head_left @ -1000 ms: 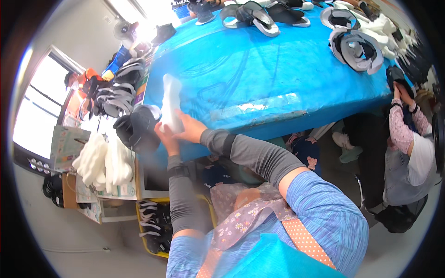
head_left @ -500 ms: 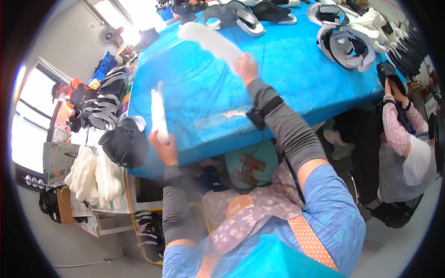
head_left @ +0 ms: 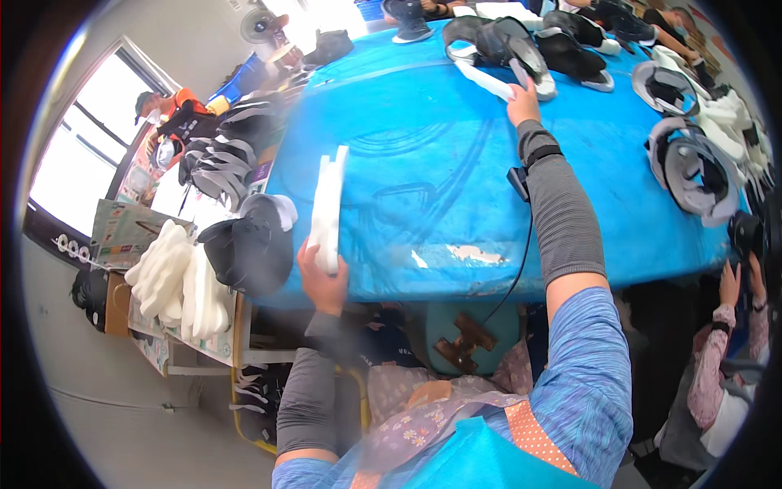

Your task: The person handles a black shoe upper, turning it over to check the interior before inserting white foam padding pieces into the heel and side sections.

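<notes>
Near the table's left front, my left hand (head_left: 324, 281) is closed around the lower end of a few thin white foam pads (head_left: 328, 204), which point away from me. My right hand (head_left: 524, 106) reaches far across the blue-covered table (head_left: 423, 196), its fingers pinching one end of a long white foam pad (head_left: 486, 80). That pad's other end lies beside grey and black cap-like pieces (head_left: 503, 45). A small black device (head_left: 518, 181) with a cable is strapped to my right wrist. Left of my left hand sits a black cap-like piece (head_left: 251, 244) with a pale rim.
White foam pads (head_left: 175, 277) are piled on a side stand at the left, below stacked grey and black pieces (head_left: 218, 167). More rimmed pieces (head_left: 696, 171) lie at the right. A co-worker's hand (head_left: 730, 284) shows at the right edge; another person (head_left: 167, 122) is by the window.
My right hand has moved farther over the table and to the right, bringing the foam pad to the grey and black pieces. My left hand keeps its pads; the whole view has shifted.
</notes>
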Available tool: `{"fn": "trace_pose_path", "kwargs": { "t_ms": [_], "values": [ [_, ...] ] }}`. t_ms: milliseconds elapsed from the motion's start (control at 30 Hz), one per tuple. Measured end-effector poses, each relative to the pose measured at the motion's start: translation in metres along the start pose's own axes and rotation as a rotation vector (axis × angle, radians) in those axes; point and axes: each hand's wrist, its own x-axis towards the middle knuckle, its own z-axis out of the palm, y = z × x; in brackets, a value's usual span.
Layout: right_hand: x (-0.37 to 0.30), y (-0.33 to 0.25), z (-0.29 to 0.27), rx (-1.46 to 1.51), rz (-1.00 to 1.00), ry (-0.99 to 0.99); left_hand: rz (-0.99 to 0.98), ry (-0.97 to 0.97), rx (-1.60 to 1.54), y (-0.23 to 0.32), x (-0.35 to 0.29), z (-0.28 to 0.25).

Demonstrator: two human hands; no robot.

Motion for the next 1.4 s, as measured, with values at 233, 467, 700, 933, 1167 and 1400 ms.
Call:
{"fn": "trace_pose_path", "kwargs": {
  "t_ms": [233, 467, 700, 933, 1167, 1400],
  "values": [
    [0.029, 0.043, 0.001, -0.168, 0.134, 0.013, 0.003, -0.016, -0.068, 0.002, 0.0, 0.007],
    [0.006, 0.005, -0.028, -0.409, -0.133, 0.139, -0.005, -0.007, -0.021, 0.005, 0.0, 0.001],
    [-0.011, -0.071, -0.111, -0.297, -0.54, 0.204, -0.024, 0.017, -0.002, 0.011, 0.003, -0.001],
    [-0.026, -0.05, -0.116, -0.044, -0.309, -0.258, -0.061, -0.026, -0.01, 0.01, 0.003, 0.003],
    [-0.016, -0.02, -0.045, -0.227, -0.115, -0.113, -0.029, 0.052, 0.03, 0.008, 0.004, 0.0],
    [-0.011, -0.001, 0.005, -0.351, 0.043, -0.112, -0.045, 0.032, 0.016, -0.002, -0.002, -0.004]
  ]
}}
